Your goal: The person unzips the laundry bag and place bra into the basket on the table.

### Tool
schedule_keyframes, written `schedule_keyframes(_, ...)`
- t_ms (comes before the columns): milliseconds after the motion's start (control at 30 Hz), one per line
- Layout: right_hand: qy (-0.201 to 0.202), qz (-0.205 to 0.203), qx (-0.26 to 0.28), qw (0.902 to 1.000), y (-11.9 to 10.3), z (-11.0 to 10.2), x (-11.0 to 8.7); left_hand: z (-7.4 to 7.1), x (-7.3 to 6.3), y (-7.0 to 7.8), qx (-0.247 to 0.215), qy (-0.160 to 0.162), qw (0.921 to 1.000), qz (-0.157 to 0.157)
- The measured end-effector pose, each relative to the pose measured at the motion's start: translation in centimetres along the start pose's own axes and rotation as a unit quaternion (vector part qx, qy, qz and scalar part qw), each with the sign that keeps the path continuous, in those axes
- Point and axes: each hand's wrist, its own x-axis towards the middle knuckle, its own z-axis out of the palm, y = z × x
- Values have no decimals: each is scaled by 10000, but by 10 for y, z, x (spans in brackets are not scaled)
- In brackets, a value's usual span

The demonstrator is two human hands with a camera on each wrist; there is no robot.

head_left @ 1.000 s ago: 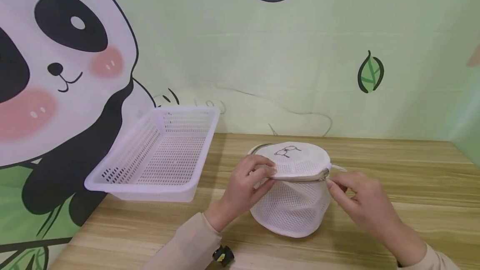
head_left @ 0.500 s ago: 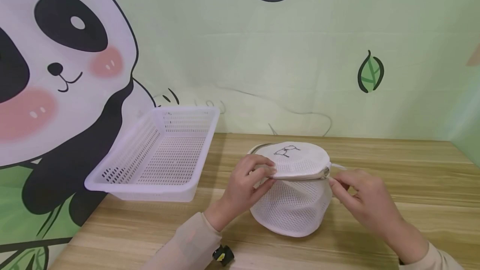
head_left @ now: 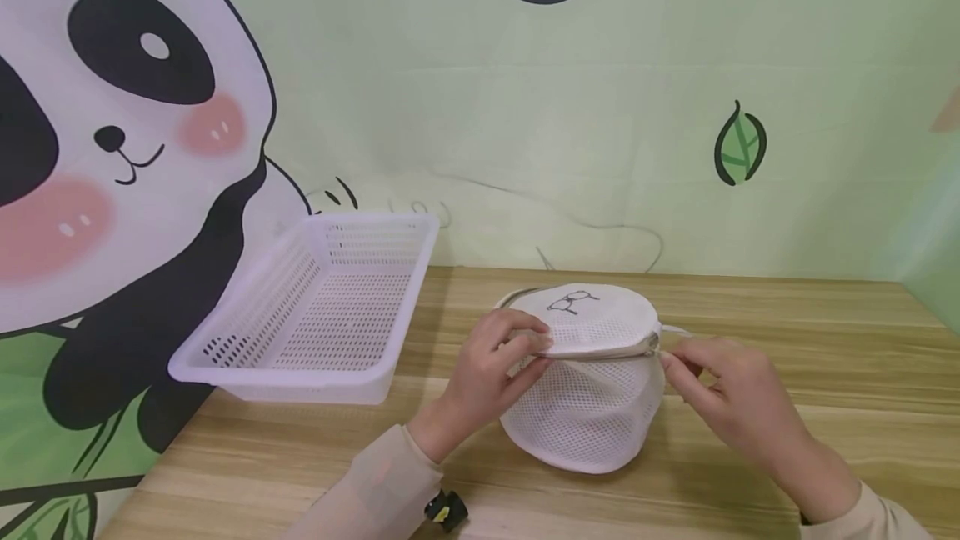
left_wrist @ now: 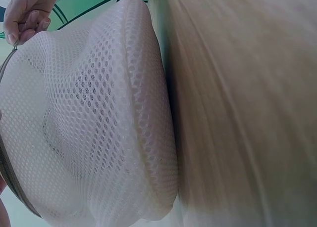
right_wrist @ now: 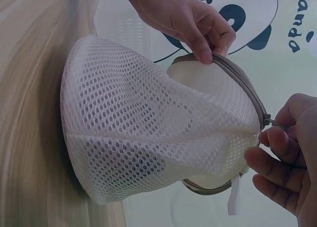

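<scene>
A white mesh laundry bag (head_left: 581, 419) stands upright on the wooden table, its round lid (head_left: 600, 319) printed with a small dark drawing. My left hand (head_left: 491, 361) pinches the bag's zippered rim at the front left, thumb below and fingers over the lid. At the right side, my right hand (head_left: 731, 390) pinches the small metal zipper pull (right_wrist: 271, 121) between thumb and forefinger. The grey-brown zipper (right_wrist: 242, 81) runs round the rim, and part of it gapes open in the right wrist view. A white fabric loop (right_wrist: 235, 195) hangs from the rim below the right fingers.
To the left of the bag, a white perforated plastic basket (head_left: 382, 375) sits on the table (head_left: 847, 357). A small black object (head_left: 447, 512) shows beside the left sleeve. Behind the table hangs a green backdrop (head_left: 465, 90) with a panda and leaves.
My right hand has shifted slightly right and up with the zipper pull. The left hand stays at the same place on the rim, and the bag has barely moved.
</scene>
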Motion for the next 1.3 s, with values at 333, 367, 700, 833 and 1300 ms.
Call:
schedule_keyframes(333, -36, 82, 35, 10000, 3, -1, 0, 1, 2, 4, 60, 64, 9998, 154)
schedule_keyframes(367, -24, 67, 30, 10000, 3, -1, 0, 1, 2, 4, 57, 69, 9998, 162)
schedule_keyframes(700, -11, 42, -33, 10000, 6, 0, 0, 2, 2, 6, 93, 2, 9998, 150)
schedule_keyframes(833, -26, 59, -34, 10000, 6, 0, 0, 2, 2, 7, 117, -30, 9998, 148)
schedule_keyframes(1300, -163, 186, -107, 9996, 6, -1, 0, 1, 4, 7, 182, -60, 9998, 30)
